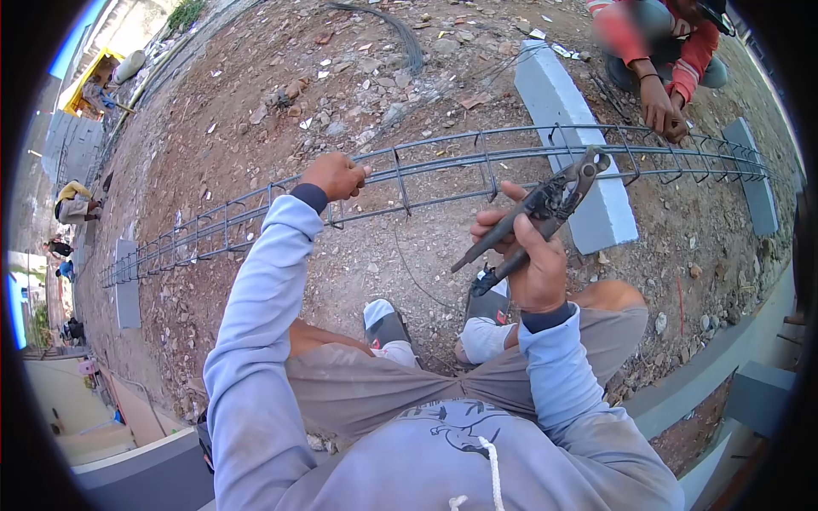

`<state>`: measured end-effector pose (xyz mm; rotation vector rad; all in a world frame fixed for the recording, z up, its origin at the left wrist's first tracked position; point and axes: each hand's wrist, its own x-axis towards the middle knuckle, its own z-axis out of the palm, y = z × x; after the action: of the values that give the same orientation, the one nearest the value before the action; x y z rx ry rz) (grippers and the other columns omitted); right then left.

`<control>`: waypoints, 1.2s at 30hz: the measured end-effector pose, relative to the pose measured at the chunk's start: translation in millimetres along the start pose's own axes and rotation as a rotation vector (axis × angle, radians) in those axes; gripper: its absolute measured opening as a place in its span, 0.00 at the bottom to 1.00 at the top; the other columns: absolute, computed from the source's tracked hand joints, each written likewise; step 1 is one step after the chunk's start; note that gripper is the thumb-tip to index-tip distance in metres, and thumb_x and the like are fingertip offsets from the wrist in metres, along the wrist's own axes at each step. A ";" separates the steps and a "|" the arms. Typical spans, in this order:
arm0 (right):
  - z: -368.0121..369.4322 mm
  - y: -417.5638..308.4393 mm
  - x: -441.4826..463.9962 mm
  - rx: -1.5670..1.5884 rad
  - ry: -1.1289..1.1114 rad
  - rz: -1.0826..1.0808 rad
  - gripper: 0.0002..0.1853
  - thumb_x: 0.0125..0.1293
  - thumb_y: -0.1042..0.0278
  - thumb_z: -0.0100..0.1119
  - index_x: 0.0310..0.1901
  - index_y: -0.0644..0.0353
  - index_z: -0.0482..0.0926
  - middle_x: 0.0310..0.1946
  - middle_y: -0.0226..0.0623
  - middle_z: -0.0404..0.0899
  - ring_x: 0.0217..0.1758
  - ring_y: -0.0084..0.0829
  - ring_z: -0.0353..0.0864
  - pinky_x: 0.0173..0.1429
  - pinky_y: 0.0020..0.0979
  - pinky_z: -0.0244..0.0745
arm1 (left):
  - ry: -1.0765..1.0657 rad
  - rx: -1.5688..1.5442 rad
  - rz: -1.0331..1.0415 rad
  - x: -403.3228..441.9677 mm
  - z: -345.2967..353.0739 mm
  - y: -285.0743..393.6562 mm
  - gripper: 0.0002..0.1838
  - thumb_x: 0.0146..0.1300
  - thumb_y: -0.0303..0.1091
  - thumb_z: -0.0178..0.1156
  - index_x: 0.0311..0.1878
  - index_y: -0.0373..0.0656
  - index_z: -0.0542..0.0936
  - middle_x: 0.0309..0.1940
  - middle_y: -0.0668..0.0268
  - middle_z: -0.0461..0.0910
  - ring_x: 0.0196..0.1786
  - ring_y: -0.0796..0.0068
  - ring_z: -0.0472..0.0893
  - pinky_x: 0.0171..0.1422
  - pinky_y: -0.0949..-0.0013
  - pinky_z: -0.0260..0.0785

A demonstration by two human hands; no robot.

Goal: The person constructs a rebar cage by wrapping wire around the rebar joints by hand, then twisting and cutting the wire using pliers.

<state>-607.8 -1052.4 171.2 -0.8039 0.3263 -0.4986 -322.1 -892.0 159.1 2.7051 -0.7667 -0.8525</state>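
Head: curled left hand (336, 177) by latticed steel cage (400, 175), right hand (537, 262) around dark pincers (552, 201).

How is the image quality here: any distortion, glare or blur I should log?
Head view: strong fisheye, with black corners and the rebar cage bowed; head view: upper-left background washed out by daylight; head view: a soft blurred patch over the crouching co-worker, while the hand tool looks reasonably sharp.

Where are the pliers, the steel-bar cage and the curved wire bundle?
Pliers (548, 201), head view: dark middle section.
Steel-bar cage (486, 160), head view: bars near mid-length.
Wire bundle (407, 38), head view: its curved stretch.
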 end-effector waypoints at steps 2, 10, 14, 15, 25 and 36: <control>10.1 13.0 -0.3 -0.085 0.102 0.120 0.18 0.64 0.65 0.52 0.51 0.68 0.70 0.34 0.40 0.80 0.35 0.32 0.82 0.42 0.36 0.78 | 0.301 -0.029 -0.055 1.7 32.4 7.1 0.20 0.63 0.47 0.55 0.31 0.38 0.84 0.25 0.60 0.84 0.30 0.67 0.83 0.39 0.66 0.74; -21.3 105.8 2.5 -1.029 -0.090 0.658 0.12 0.55 0.65 0.55 0.36 0.65 0.75 0.23 0.43 0.77 0.22 0.33 0.78 0.23 0.36 0.70 | 0.447 -1.180 -0.312 -27.6 220.2 -3.2 0.16 0.66 0.42 0.53 0.49 0.41 0.79 0.33 0.59 0.82 0.27 0.73 0.80 0.30 0.68 0.71; -26.0 120.0 18.7 -1.285 -0.176 0.612 0.20 0.51 0.68 0.50 0.47 0.64 0.73 0.34 0.53 0.80 0.36 0.45 0.81 0.40 0.41 0.74 | 0.496 -1.448 -0.279 -44.7 190.6 9.8 0.13 0.68 0.35 0.51 0.50 0.41 0.79 0.22 0.69 0.74 0.17 0.83 0.69 0.20 0.77 0.61; -26.8 121.2 22.9 -1.347 -0.200 0.563 0.22 0.50 0.69 0.49 0.50 0.64 0.73 0.38 0.55 0.80 0.41 0.48 0.81 0.45 0.42 0.75 | 0.490 -1.373 -0.239 -43.0 192.6 8.0 0.13 0.68 0.35 0.51 0.50 0.41 0.79 0.21 0.70 0.73 0.17 0.84 0.68 0.19 0.77 0.60; -25.4 139.3 25.4 -1.505 -0.256 0.464 0.40 0.49 0.70 0.50 0.69 0.57 0.55 0.45 0.62 0.76 0.52 0.54 0.75 0.58 0.44 0.69 | 0.564 -1.207 -0.110 -31.9 205.3 0.1 0.13 0.63 0.30 0.54 0.47 0.37 0.81 0.19 0.71 0.74 0.22 0.85 0.69 0.25 0.76 0.61; -20.6 146.4 19.1 -1.456 -0.265 0.505 0.42 0.50 0.69 0.50 0.71 0.52 0.50 0.48 0.69 0.72 0.53 0.59 0.73 0.59 0.45 0.68 | 0.581 -1.202 -0.103 -33.4 205.5 4.4 0.13 0.63 0.30 0.54 0.46 0.35 0.81 0.18 0.70 0.74 0.20 0.84 0.70 0.23 0.76 0.61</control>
<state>-557.6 -989.0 46.0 -2.0891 0.6223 0.4436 -466.8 -885.3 9.4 1.7105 0.0641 -0.2941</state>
